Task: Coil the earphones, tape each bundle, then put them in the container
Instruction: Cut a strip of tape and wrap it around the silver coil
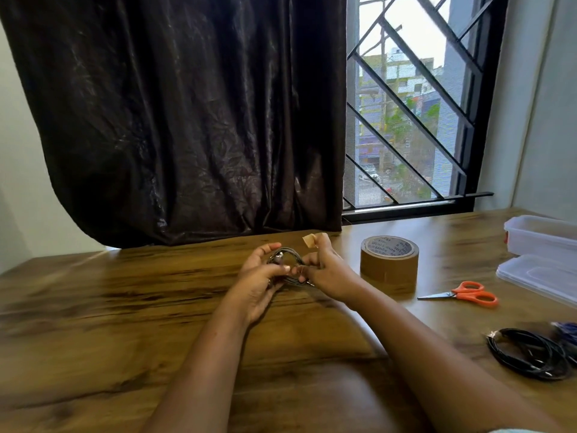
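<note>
Tabletop [125, 307] of dark wood; taping step under way. Clear container [543, 235] stands well right of the brown tape roll [389, 260]. Left of the roll, left hand [259, 282] and right hand [327, 270] grip a coiled earphone [288, 254]. The right hand also holds up a cut tape strip [309, 239], which probably needs wrapping round the coil next.

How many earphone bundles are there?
2: a grey coil held by left hand and right hand; a black coil on the table, right. Something blue beside it may be another.
</note>
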A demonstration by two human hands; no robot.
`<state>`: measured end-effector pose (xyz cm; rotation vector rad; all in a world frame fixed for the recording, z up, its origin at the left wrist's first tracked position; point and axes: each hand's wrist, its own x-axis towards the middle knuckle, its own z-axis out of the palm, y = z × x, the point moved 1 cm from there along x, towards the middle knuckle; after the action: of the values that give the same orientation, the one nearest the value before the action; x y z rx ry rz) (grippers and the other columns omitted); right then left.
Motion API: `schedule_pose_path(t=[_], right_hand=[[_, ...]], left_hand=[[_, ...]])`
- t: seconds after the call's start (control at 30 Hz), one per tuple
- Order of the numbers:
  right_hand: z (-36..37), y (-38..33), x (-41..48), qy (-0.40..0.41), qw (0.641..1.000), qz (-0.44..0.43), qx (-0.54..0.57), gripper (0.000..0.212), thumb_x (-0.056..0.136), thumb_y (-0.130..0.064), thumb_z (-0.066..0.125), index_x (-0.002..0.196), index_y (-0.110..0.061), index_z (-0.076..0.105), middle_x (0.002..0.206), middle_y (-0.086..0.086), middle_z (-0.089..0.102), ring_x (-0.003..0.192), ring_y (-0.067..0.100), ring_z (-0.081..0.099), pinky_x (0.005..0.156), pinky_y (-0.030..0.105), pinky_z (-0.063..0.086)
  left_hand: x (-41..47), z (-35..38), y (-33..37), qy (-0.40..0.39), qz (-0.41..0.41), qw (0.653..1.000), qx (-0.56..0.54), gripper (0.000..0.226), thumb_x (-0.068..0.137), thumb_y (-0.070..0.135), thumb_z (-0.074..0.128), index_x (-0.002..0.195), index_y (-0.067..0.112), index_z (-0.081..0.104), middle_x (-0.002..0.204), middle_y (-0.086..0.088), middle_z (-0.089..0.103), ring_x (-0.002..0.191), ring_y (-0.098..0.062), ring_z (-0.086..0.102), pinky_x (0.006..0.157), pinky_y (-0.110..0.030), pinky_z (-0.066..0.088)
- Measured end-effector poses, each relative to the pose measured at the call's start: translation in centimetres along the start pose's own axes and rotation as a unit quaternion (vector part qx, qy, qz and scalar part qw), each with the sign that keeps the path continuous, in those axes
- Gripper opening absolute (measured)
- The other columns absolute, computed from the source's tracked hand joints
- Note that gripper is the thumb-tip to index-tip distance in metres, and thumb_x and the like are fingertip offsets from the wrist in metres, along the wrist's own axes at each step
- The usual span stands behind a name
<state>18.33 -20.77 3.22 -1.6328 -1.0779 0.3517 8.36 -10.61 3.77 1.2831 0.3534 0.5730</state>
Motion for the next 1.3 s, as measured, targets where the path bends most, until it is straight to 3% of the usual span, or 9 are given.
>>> schedule_pose_path(t=[0.07,0.2,0.27,0.43,0.53,0.7,0.87,1.13,1.3], right_hand=[[-0.1,-0.2,-0.2,-0.002,0.998,0.018,0.065,0.042,0.09,0.001,0.057,0.116,-0.013,0.026,0.077,-0.003,0.061,0.065,0.003,0.06,0.056,0.017,0.047],[-0.4,-0.2,-0.2,0.002,0.976,0.041,0.214,0.056,0.091,-0.002,0.058,0.13,-0.018,0.022,0.074,-0.001,0.064,0.065,0.009,0.059,0.049,0.018,0.041],[-0.5,-0.1,-0.1,0.01,0.962,0.051,0.269,0.053,0.092,-0.003,0.057,0.13,-0.02,0.024,0.074,-0.001,0.066,0.064,0.01,0.059,0.049,0.019,0.041],[-0.1,-0.2,0.1,0.034,0.923,0.058,0.38,0.059,0.094,0.0,0.052,0.141,-0.018,0.02,0.083,0.007,0.067,0.065,0.01,0.065,0.052,0.021,0.052],[0.0,-0.3,0.1,0.039,0.916,0.067,0.393,0.059,0.094,0.0,0.051,0.141,-0.019,0.019,0.086,0.01,0.064,0.062,0.011,0.066,0.051,0.022,0.053],[0.4,-0.2,0.3,0.035,0.958,0.058,0.277,0.059,0.094,-0.001,0.052,0.136,-0.025,0.018,0.08,0.003,0.067,0.067,0.011,0.06,0.048,0.019,0.046],[0.7,-0.5,0.2,0.04,0.998,-0.025,0.028,0.037,0.093,-0.005,0.055,0.101,-0.038,0.042,0.071,-0.003,0.062,0.058,0.001,0.056,0.05,0.015,0.041],[0.6,-0.4,0.5,0.056,0.984,-0.072,-0.15,0.03,0.088,0.005,0.055,0.095,-0.025,0.054,0.069,-0.012,0.05,0.052,-0.008,0.053,0.052,0.005,0.039],[0.9,-0.8,0.0,0.062,0.961,-0.113,-0.244,0.023,0.088,-0.002,0.055,0.105,-0.017,0.057,0.084,-0.004,0.059,0.071,0.005,0.056,0.058,0.009,0.044]], left_hand=[[0.3,0.0,-0.2,0.016,-0.002,1.0,0.022,0.032,0.088,-0.007,0.052,0.109,0.017,0.057,0.087,-0.004,0.062,0.076,-0.015,0.06,0.083,-0.034,0.05],[0.4,0.1,0.0,0.038,-0.015,0.999,0.004,0.015,0.093,0.004,0.05,0.088,0.017,0.056,0.066,0.002,0.05,0.049,-0.006,0.044,0.056,-0.023,0.042],[0.4,0.0,0.2,0.032,-0.037,0.998,-0.042,0.014,0.095,0.007,0.048,0.087,0.015,0.056,0.06,0.002,0.047,0.047,-0.008,0.043,0.055,-0.024,0.04],[0.0,-0.4,0.7,-0.029,-0.045,0.989,-0.136,0.027,0.095,0.009,0.039,0.108,0.013,0.063,0.056,0.003,0.047,0.047,-0.007,0.045,0.052,-0.024,0.045],[-0.1,-0.5,0.8,-0.034,-0.034,0.988,-0.149,0.028,0.095,0.009,0.037,0.101,0.011,0.064,0.058,0.002,0.046,0.048,-0.007,0.042,0.051,-0.022,0.043],[0.4,-0.3,0.2,0.028,0.011,0.997,-0.074,0.023,0.089,0.002,0.053,0.073,0.018,0.054,0.056,0.007,0.043,0.039,-0.002,0.036,0.049,-0.02,0.034],[0.9,-0.3,-0.2,0.081,0.012,0.994,-0.067,0.029,0.089,0.007,0.059,0.066,0.02,0.048,0.047,0.011,0.046,0.038,-0.003,0.036,0.057,-0.024,0.033],[1.3,-0.2,-0.9,0.104,-0.017,0.99,-0.089,0.015,0.09,0.015,0.061,0.077,0.015,0.053,0.053,0.002,0.048,0.046,-0.011,0.046,0.066,-0.034,0.042],[1.3,0.0,-1.0,0.1,-0.023,0.991,-0.081,0.013,0.092,0.017,0.058,0.079,0.016,0.054,0.054,0.003,0.047,0.048,-0.009,0.047,0.069,-0.035,0.046]])
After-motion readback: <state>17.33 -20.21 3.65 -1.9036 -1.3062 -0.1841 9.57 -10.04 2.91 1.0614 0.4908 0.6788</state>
